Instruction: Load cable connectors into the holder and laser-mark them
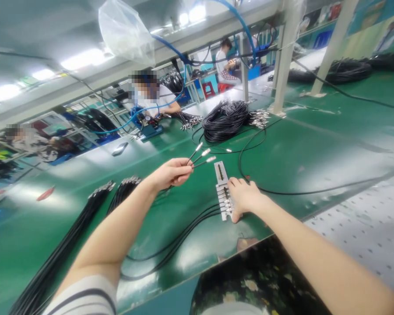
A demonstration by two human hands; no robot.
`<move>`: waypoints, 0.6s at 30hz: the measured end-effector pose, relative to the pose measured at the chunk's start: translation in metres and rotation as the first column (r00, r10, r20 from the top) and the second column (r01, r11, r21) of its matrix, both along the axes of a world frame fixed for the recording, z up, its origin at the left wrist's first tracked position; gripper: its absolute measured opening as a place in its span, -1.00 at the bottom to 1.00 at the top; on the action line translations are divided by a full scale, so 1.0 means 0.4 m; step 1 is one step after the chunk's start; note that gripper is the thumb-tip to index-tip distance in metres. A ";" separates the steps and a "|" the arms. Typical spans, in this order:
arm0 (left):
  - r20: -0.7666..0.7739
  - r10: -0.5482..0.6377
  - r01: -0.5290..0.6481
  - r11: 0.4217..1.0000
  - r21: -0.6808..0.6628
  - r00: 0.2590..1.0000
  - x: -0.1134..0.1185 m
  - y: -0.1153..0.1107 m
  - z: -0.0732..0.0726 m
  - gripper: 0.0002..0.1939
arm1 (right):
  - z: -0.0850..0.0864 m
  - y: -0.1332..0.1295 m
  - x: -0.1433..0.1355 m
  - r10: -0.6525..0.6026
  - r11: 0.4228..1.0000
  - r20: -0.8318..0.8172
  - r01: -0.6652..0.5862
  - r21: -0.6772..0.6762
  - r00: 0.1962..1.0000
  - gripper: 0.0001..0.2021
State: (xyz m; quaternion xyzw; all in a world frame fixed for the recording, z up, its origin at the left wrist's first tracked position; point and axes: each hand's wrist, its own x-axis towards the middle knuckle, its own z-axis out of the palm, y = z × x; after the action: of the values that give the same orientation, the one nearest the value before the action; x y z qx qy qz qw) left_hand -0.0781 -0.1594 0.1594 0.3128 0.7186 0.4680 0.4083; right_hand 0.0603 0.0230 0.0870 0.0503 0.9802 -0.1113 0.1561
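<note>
My left hand [175, 172] is closed in a pinch on several black cables [199, 164]; three silver connector ends [205, 152] fan out past the fingertips. Just to the right lies a slotted metal fixture [221, 173] on the green table. Silver connectors sit side by side in its near part, and their black cables [184, 229] trail off to the left. My right hand [244, 195] grips the right edge of this fixture, thumb at the near end and fingers towards the far end. The fingers partly cover the connectors there.
A big coil of black cable [225, 120] lies beyond my hands, near a metal post [282, 65]. Bundled cables [75, 232] stretch along the left. Across the table, a person [157, 96] sits at a small blue press [149, 127]. A loose cable [292, 192] crosses the right side.
</note>
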 end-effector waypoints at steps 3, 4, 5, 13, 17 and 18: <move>-0.301 -0.198 0.136 0.967 -0.214 0.933 0.053 -0.014 -0.023 -0.63 | -0.001 0.008 0.009 0.004 1.000 -0.026 -0.005 -0.030 1.000 0.12; -0.403 -0.280 0.167 0.942 -0.292 0.871 0.078 -0.014 -0.052 -0.61 | 0.000 0.009 0.012 0.009 0.999 -0.040 -0.011 -0.035 0.999 0.09; -0.495 -0.334 0.165 0.921 -0.353 0.802 0.103 -0.012 -0.086 -0.58 | 0.001 0.010 0.015 0.013 0.999 -0.052 -0.015 -0.037 0.999 0.08; -0.456 -0.441 0.129 0.814 -0.567 0.773 0.127 0.052 -0.187 -0.81 | -0.008 0.013 0.011 0.016 0.999 -0.070 -0.019 -0.033 0.997 0.08; -0.268 -0.441 0.247 0.807 -0.536 0.857 0.090 0.068 -0.168 -0.81 | -0.024 0.023 0.009 0.031 0.999 -0.084 -0.032 -0.016 0.996 0.03; -0.231 -0.420 0.250 0.812 -0.527 0.878 0.087 0.067 -0.168 -0.80 | -0.031 0.026 0.009 0.028 0.999 -0.089 -0.029 -0.012 0.996 0.02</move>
State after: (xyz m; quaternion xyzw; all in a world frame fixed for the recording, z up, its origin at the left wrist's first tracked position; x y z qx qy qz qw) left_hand -0.0433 -0.1325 0.0923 0.3999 0.8030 0.1331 0.4214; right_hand 0.0639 0.0334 0.0748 0.0301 0.9860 -0.1178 0.1142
